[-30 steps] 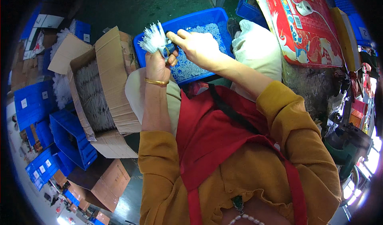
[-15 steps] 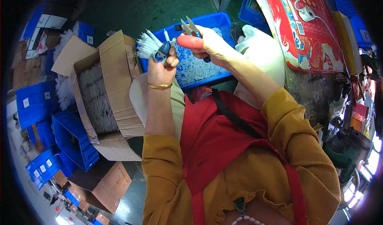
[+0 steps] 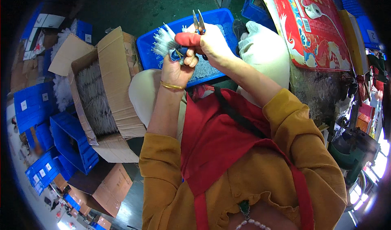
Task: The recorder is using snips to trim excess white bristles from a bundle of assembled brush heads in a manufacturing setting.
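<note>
- The left hand [image 3: 176, 69] is clenched around a bundle of thin white plastic pieces [image 3: 163, 44], and it holds the bundle up over the lap, in front of the blue crate [image 3: 148, 50].
- The bundle fans out to the upper left from the left fist; its long axis goes from the fist toward the open cardboard box [image 3: 102, 87].
- The right hand [image 3: 209, 46] is closed on small cutting pliers [image 3: 198, 22] with red handles; the metal tips point up and away from the person.
- The two hands touch each other: the red handle lies just over the left thumb, so the pliers are directly to the right of the bundle, very near to its base.
- The right hand is the one nearer to the held end of the bundle; the free white ends lie to the left, away from the tool.
- The blue crate under the hands has many small white pieces inside; I cannot tell their exact shape.
- The cardboard box at the person's left is full of long white strips in rows.
- A white bag [image 3: 260, 50] stands at the right of the crate.
</note>
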`<action>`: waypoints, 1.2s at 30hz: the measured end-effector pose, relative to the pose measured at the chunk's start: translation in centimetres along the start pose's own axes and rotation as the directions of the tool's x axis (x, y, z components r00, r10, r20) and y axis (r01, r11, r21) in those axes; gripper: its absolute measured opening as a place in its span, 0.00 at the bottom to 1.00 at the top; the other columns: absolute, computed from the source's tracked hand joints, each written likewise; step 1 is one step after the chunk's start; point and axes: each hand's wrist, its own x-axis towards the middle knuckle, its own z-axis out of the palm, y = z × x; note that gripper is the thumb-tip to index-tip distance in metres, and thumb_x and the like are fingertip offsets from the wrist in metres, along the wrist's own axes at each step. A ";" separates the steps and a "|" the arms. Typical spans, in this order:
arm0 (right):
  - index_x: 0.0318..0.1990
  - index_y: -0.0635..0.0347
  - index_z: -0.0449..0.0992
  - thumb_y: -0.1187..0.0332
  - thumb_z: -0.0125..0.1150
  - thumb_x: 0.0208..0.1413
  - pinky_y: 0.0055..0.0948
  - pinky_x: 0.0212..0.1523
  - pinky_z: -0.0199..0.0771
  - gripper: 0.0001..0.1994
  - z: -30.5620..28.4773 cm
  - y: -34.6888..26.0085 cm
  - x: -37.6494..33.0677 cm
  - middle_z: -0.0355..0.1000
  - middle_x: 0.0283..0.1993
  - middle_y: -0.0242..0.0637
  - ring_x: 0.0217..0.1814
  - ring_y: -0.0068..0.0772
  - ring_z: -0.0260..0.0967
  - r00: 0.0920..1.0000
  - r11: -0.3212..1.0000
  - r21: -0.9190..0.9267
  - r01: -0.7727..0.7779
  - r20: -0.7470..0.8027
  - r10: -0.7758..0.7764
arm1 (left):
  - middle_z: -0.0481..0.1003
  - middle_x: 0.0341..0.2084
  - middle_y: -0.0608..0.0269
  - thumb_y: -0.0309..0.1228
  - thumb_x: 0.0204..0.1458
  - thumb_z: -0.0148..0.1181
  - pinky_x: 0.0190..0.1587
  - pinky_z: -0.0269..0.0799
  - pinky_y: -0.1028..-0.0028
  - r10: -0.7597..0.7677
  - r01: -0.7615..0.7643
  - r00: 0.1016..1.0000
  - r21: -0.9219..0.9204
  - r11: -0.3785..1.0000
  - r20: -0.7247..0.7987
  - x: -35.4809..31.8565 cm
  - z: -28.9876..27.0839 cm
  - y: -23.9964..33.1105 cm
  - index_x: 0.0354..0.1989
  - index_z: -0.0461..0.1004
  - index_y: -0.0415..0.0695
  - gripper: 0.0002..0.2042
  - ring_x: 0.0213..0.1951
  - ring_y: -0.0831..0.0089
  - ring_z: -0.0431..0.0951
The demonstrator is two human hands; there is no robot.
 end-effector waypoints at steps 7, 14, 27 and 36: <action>0.20 0.64 0.63 0.77 0.50 0.41 0.20 0.09 0.60 0.04 -0.1 0.7 0.7 0.63 0.14 0.35 0.11 0.21 0.61 0.987 0.994 0.052 0.092 -0.138 -0.084 | 0.65 0.17 0.60 0.31 0.45 0.42 0.21 0.56 0.79 -0.005 0.005 0.999 0.021 1.000 -0.033 0.6 -0.3 -0.3 0.26 0.65 0.39 0.08 0.16 0.78 0.61; 0.28 0.63 0.68 0.70 0.56 0.40 0.17 0.23 0.59 0.08 -0.7 0.2 1.0 0.65 0.22 0.31 0.23 0.17 0.60 0.961 0.932 -0.309 0.190 -0.137 -0.241 | 0.65 0.16 0.61 0.32 0.46 0.43 0.19 0.58 0.78 0.197 -0.150 0.969 0.280 0.948 -0.149 0.4 -0.6 -0.1 0.26 0.66 0.40 0.09 0.15 0.77 0.62; 0.28 0.59 0.63 0.71 0.55 0.35 0.32 0.26 0.65 0.10 0.1 0.4 -1.0 0.60 0.26 0.38 0.28 0.42 0.63 0.775 0.307 -0.772 0.557 0.350 -0.526 | 0.69 0.29 0.59 0.36 0.47 0.42 0.34 0.65 0.73 0.066 -0.068 0.984 -0.009 0.998 -0.167 -1.4 0.2 0.4 0.35 0.67 0.42 0.13 0.29 0.71 0.69; 0.26 0.62 0.67 0.62 0.64 0.33 0.18 0.21 0.56 0.16 -1.6 -1.7 -0.7 0.59 0.17 0.24 0.20 0.15 0.55 0.966 0.955 -0.297 0.002 0.248 0.075 | 0.60 0.18 0.63 0.39 0.44 0.43 0.20 0.54 0.78 -0.078 0.077 0.997 0.164 0.984 0.002 -3.4 -0.1 0.9 0.30 0.63 0.36 0.16 0.18 0.77 0.58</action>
